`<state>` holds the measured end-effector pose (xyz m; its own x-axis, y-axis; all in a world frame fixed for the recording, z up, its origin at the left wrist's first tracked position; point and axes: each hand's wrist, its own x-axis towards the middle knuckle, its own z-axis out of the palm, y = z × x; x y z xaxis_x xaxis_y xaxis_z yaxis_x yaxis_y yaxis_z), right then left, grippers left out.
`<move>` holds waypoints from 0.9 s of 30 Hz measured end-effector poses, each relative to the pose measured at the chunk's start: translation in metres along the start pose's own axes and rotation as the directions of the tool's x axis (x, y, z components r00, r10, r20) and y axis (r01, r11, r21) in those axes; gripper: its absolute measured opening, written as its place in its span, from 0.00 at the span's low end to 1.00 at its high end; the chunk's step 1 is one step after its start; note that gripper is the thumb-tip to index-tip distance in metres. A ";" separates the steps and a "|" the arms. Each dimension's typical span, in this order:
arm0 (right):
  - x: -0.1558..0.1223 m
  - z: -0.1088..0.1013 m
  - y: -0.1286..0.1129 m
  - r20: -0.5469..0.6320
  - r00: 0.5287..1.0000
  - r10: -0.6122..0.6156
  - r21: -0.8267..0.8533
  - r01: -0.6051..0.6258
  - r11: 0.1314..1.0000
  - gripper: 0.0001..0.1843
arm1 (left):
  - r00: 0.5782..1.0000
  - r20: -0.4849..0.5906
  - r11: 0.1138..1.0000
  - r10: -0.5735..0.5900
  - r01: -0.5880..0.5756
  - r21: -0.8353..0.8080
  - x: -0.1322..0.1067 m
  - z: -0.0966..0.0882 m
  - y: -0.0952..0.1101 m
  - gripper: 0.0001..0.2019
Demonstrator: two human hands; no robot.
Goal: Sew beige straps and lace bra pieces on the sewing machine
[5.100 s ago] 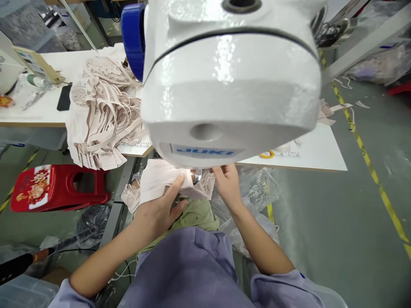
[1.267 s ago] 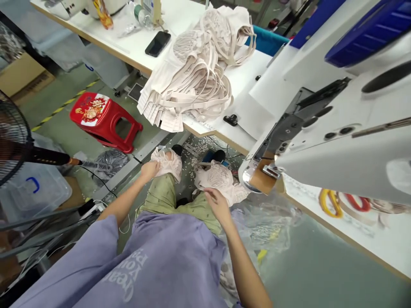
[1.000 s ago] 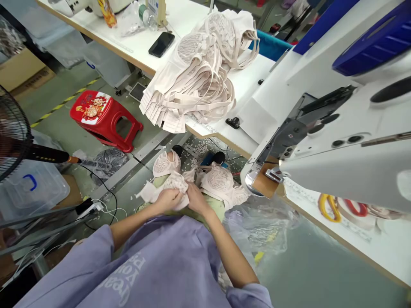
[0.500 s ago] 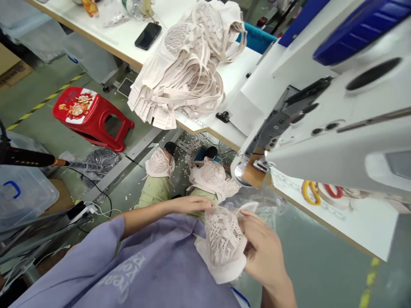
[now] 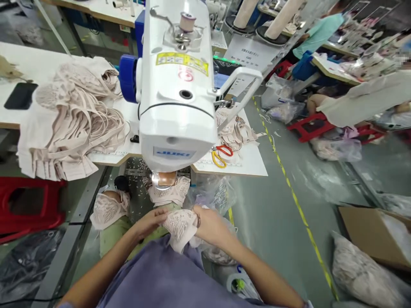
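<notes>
Head view: you are holding a pale beige lace bra cup (image 5: 180,226) over your lap, just below the white sewing machine head (image 5: 175,85).
Left hand (image 5: 150,221): fingers are pinching the cup's left edge.
Right hand (image 5: 210,226): fingers are closing on its right edge.
Handling: light, soft, floppy – snag-prone lace, so grip the bound edges, I'd judge.
Surface: white worktable (image 5: 247,160) is carrying a heap of beige strapped pieces (image 5: 69,119) and scissors (image 5: 220,155).
Room: grey floor – yellow line (image 5: 289,188).

Garment factory floor: sewing machine (image 5: 178,85), stacked lace pieces (image 5: 70,115), rows of worktables (image 5: 247,160).
</notes>
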<state>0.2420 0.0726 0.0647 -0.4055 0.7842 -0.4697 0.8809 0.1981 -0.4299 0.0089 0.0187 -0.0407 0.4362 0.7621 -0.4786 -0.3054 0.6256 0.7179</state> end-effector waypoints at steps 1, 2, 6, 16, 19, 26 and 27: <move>0.001 0.002 0.000 -0.004 1.000 -0.006 0.039 0.006 0.999 0.12 | 1.000 -0.010 1.000 0.003 -0.004 -0.010 -0.002 -0.002 -0.002 0.26; 0.001 0.003 0.001 -0.016 1.000 -0.011 0.079 0.012 0.997 0.11 | 0.999 -0.035 1.000 0.009 -0.010 -0.030 -0.004 -0.004 -0.005 0.27; 0.002 -0.010 0.008 0.029 0.986 -0.163 0.196 0.154 0.968 0.10 | 0.975 -0.220 0.995 0.035 -0.055 -0.085 -0.004 -0.005 -0.009 0.26; 0.162 -0.121 0.034 -0.373 0.916 0.145 0.274 -0.041 0.961 0.16 | 0.908 -0.394 0.980 0.141 -0.072 0.186 -0.015 0.016 0.028 0.21; 0.218 -0.144 0.031 -0.395 0.880 0.262 0.360 -0.114 0.926 0.09 | 0.926 -0.377 0.998 0.015 0.010 0.066 -0.025 0.027 0.036 0.21; 0.224 -0.148 0.040 -0.380 0.889 0.256 0.679 0.080 0.730 0.15 | 0.881 -0.458 0.964 -0.121 -0.006 -0.268 -0.064 0.026 0.041 0.20; 0.217 -0.149 0.042 -0.381 0.896 0.229 0.731 0.139 0.669 0.16 | 0.886 -0.453 0.972 -0.098 -0.013 -0.236 -0.066 0.027 0.042 0.21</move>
<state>0.2274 0.3387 0.0597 -0.0681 0.9718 -0.2257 0.3541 -0.1879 -0.9161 -0.0093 -0.0098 0.0343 0.0326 0.6893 -0.7238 -0.5022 0.6374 0.5844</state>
